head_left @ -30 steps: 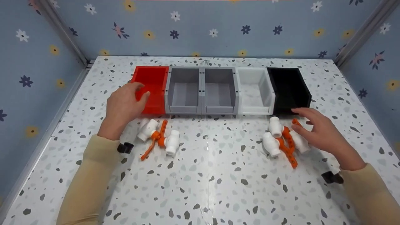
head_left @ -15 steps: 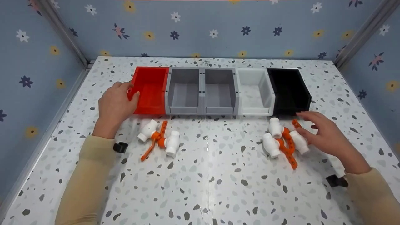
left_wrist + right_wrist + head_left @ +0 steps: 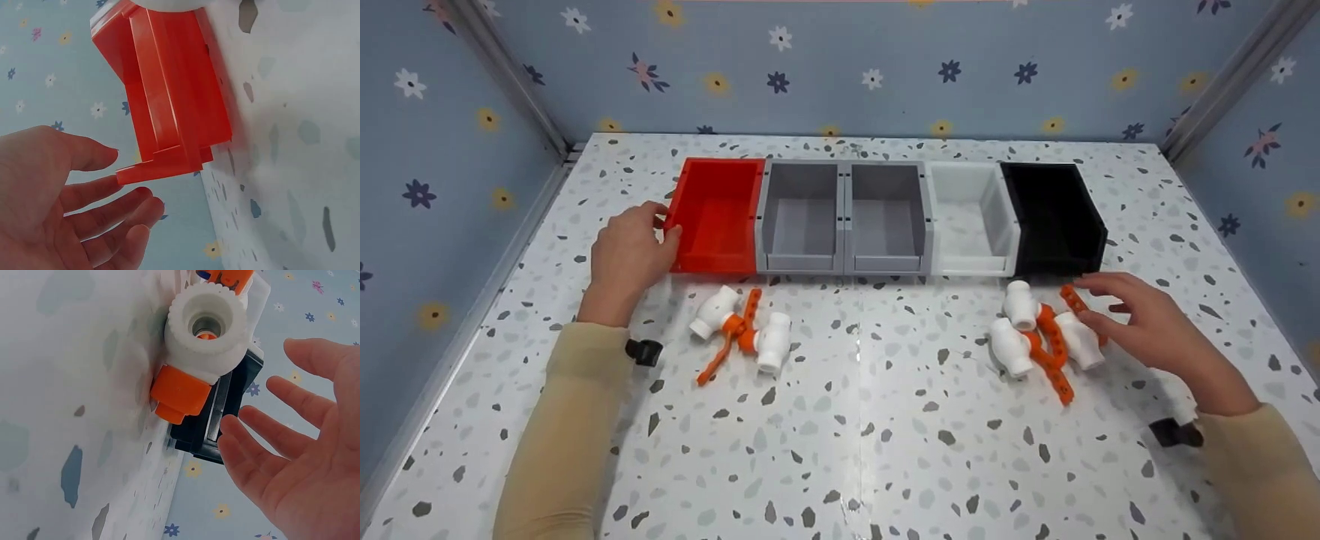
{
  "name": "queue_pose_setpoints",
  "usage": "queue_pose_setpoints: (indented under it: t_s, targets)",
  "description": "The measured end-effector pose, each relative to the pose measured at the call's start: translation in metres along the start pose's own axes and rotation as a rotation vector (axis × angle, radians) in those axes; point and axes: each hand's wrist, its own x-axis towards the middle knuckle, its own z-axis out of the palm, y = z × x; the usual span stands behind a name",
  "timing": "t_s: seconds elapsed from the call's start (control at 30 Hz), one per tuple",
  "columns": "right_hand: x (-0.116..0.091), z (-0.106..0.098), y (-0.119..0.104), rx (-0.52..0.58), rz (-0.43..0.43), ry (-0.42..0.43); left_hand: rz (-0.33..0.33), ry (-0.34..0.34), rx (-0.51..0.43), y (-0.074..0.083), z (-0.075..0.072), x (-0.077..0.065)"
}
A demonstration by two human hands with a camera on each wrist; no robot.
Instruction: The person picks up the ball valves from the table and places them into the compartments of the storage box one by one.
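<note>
The red bin (image 3: 718,232) lies just right of the left hand (image 3: 626,251), upper left in the head view, its long axis running up the frame; this hand is the nearer. Its grip is loose and parted, holding nothing; whether a fingertip touches the bin is unclear. At centre right, the right hand (image 3: 1147,326), also relaxed and holding nothing, hangs beside the rightmost valve (image 3: 1080,343) on the tabletop (image 3: 907,472).

Soft shadows and pale glare mark the bright tabletop (image 3: 825,435).
</note>
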Motion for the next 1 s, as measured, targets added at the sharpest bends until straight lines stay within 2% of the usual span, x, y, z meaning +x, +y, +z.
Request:
queue_pose_setpoints:
  t_s: [0.17,0.27,0.43,0.67,0.8,1.0]
  targets:
    - [0.000,0.000,0.003,-0.009,-0.011,-0.029,-0.006,0.000,-0.018,-0.005,0.003,0.002]
    - [0.000,0.000,0.005,-0.004,-0.012,-0.050,-0.036,-0.018,-0.047,-0.006,0.003,0.004]
    - [0.000,-0.001,0.008,-0.003,-0.024,-0.079,-0.088,-0.052,-0.103,-0.004,0.000,0.008]
    - [-0.002,0.000,0.013,0.000,-0.048,-0.121,-0.103,-0.056,-0.115,-0.001,0.000,0.007]
    - [-0.003,-0.001,0.014,0.023,-0.023,-0.144,-0.113,-0.058,-0.111,0.001,0.000,0.007]
    - [-0.003,-0.002,0.013,-0.004,0.071,-0.204,-0.109,-0.041,-0.107,0.002,-0.001,0.008]
